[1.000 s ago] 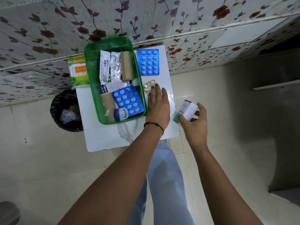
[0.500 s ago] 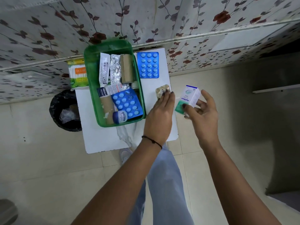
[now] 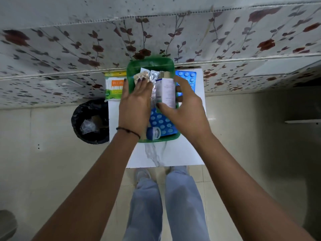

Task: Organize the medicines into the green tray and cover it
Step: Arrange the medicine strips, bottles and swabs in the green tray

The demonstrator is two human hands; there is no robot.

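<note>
Both hands now over green tray (image 3: 133,66), table (image 3: 182,153) edge near

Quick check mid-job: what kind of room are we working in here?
Probably a room in a home, not a clinic: flower-patterned wall covering, pale tiled floor, a black-lined bin beside a small white table holding the green tray.

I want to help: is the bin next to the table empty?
No. The black bin holds some crumpled plastic and other scraps.
</note>
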